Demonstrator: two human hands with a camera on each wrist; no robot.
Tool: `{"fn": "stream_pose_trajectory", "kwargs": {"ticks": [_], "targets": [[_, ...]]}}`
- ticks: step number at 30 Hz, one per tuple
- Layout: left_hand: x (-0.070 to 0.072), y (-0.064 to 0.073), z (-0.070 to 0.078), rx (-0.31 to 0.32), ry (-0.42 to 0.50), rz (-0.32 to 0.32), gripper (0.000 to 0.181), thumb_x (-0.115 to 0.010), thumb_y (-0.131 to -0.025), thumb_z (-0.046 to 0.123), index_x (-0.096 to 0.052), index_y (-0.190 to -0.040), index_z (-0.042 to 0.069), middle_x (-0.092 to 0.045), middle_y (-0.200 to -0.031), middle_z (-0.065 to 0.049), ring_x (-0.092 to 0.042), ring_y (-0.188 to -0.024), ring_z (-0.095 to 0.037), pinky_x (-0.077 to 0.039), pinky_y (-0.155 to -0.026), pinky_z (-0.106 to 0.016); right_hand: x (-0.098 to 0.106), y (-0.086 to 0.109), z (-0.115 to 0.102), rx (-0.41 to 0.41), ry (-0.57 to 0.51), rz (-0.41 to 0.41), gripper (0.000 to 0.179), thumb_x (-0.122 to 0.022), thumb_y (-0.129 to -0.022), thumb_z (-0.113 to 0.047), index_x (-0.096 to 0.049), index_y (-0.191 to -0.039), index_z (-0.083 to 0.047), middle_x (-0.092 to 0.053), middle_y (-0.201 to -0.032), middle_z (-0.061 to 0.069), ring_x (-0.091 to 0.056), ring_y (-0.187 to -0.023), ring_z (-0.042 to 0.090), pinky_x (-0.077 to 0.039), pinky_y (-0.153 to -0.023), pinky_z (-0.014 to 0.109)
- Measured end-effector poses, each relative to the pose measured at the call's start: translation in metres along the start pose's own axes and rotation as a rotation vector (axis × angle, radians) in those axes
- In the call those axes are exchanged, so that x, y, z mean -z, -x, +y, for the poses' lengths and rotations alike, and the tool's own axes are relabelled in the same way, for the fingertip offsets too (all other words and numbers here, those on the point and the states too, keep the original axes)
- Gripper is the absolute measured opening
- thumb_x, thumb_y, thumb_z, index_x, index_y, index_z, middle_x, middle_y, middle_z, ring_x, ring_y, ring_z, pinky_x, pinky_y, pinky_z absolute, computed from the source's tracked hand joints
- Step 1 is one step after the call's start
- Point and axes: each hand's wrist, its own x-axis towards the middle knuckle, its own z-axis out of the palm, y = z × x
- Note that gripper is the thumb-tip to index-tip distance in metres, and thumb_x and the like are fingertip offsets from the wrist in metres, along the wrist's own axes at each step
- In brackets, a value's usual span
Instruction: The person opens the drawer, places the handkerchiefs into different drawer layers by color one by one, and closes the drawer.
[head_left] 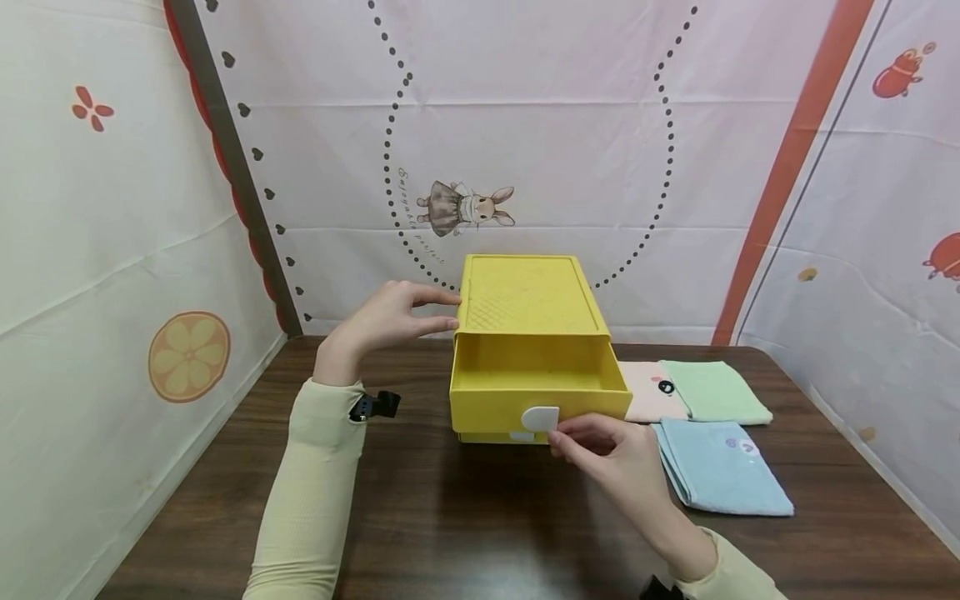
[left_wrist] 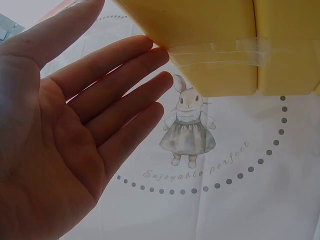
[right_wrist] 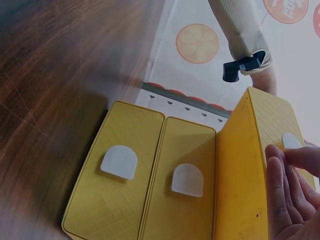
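A yellow drawer cabinet (head_left: pixel 532 292) stands on the dark wooden table, its top drawer (head_left: pixel 487 410) pulled out towards me. Inside that drawer, the bare yellow walls show. At its front, my right hand (head_left: pixel 615 462) pinches the edge of the white handle (head_left: pixel 538 417) between thumb and fingers. My left hand (head_left: pixel 386 318) touches the cabinet's upper left side with its fingertips. In the left wrist view, the fingers (left_wrist: pixel 117 92) are straight, and clear tape (left_wrist: pixel 215 52) runs across the cabinet's side. Two lower drawers (right_wrist: pixel 112 200) with white handles appear closed in the right wrist view.
Right of the cabinet lie folded cloths: a pink one (head_left: pixel 648 392), a green one (head_left: pixel 716 392) and a blue one (head_left: pixel 723 467). Patterned white sheets (head_left: pixel 525 150) hang behind the table and along both sides.
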Motion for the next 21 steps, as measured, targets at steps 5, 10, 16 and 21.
{"fn": "stream_pose_trajectory", "kwargs": {"ticks": [5,10,16,21], "targets": [[-0.0006,0.0,-0.0005,-0.003,0.002,-0.001,0.047,-0.058,-0.075,0.057,-0.06,-0.114,0.03,-0.059,-0.114,0.01,-0.053,-0.107,-0.009,-0.043,-0.09,-0.034,0.0007,0.003,-0.0021,-0.006,-0.009,0.008,0.007,-0.07,-0.075,-0.014,-0.068,-0.078,-0.008,-0.067,-0.068,0.003,-0.064,-0.06,0.013,-0.052,-0.055,0.024],[-0.0003,0.0,-0.0008,-0.006,0.016,-0.004,0.047,-0.058,-0.076,0.055,-0.059,-0.115,0.029,-0.059,-0.114,0.008,-0.053,-0.108,-0.011,-0.043,-0.09,-0.034,0.0008,0.0049,-0.0036,-0.008,-0.014,0.017,0.005,-0.07,-0.075,-0.014,-0.068,-0.077,-0.009,-0.067,-0.067,0.0,-0.064,-0.06,0.015,-0.052,-0.054,0.025],[-0.0005,-0.0004,-0.0013,0.001,0.019,-0.006,0.048,-0.058,-0.075,0.056,-0.059,-0.115,0.03,-0.059,-0.115,0.008,-0.053,-0.108,-0.011,-0.043,-0.09,-0.034,0.0007,0.0073,-0.0053,-0.024,-0.01,0.019,0.006,-0.07,-0.075,-0.015,-0.068,-0.077,-0.011,-0.067,-0.067,-0.001,-0.064,-0.06,0.013,-0.052,-0.055,0.025],[-0.0008,-0.0005,-0.0012,0.009,0.015,-0.008,0.047,-0.057,-0.075,0.057,-0.059,-0.115,0.03,-0.059,-0.115,0.009,-0.053,-0.108,-0.01,-0.043,-0.089,-0.034,0.0006,0.0088,-0.0068,-0.01,-0.007,0.02,0.005,-0.07,-0.075,-0.014,-0.068,-0.077,-0.01,-0.067,-0.066,0.0,-0.064,-0.06,0.013,-0.052,-0.054,0.025]]}}
